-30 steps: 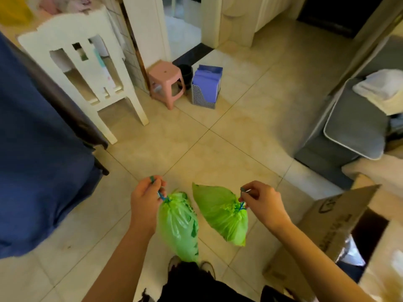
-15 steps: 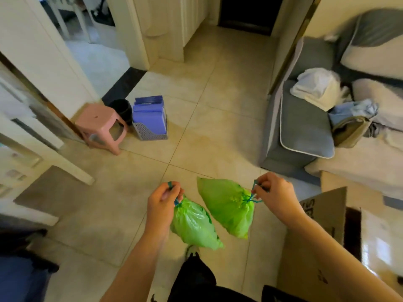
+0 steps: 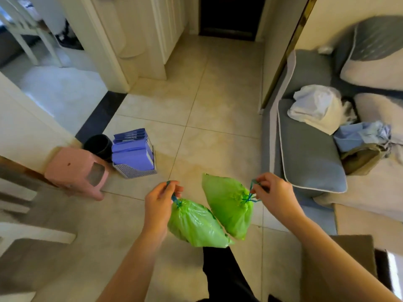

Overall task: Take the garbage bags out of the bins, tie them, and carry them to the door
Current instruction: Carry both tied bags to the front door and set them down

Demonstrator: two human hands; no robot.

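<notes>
Two tied green garbage bags hang in front of me over the tiled floor. My left hand [image 3: 159, 203] pinches the blue drawstring of the left garbage bag [image 3: 194, 225], which swings toward the right. My right hand [image 3: 274, 192] holds the blue drawstring of the right garbage bag [image 3: 226, 203]. The bags hang close side by side, nearly touching. A dark doorway [image 3: 231, 16] lies straight ahead at the end of the hall.
A pink stool [image 3: 76, 171], a small black bin [image 3: 98, 146] and a mesh holder of purple folders [image 3: 134, 153] stand at the left wall. A grey sofa [image 3: 309, 149] with clothes flanks the right. A cardboard box [image 3: 353, 253] sits at lower right.
The view has turned right and moved forward along the hall; the stool and folders slid left and the dark doorway came into sight. Both bags swing while still held.
</notes>
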